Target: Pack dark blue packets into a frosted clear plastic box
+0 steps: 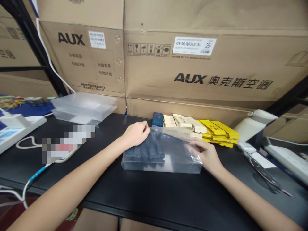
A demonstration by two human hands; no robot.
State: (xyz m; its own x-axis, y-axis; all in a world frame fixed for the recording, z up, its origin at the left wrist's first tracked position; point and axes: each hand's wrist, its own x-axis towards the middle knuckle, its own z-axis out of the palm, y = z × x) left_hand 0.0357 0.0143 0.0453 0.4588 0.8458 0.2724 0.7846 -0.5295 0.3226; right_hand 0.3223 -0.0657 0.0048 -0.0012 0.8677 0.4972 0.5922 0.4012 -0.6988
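A clear plastic box (180, 165) lies in front of me on the black table, with several slim dark blue packets (144, 151) side by side in its left part. My left hand (137, 134) is curled at the box's back left, over the upper ends of the packets; its fingertips are hidden, so what they grip does not show. Around the right side of the box, my right hand (208, 154) holds the clear wall, thumb and fingers bent. Just behind the box stand a dark blue packet (157, 119), cream packets (184, 122) and yellow packets (216, 130).
Stacked clear plastic trays (84, 107) sit at the back left, near a phone (69, 146) with a cable. Power strips (21, 128) lie left and right. A white bottle (257, 125) and glasses (262, 173) are on the right. Large cardboard boxes (154, 73) wall off the back.
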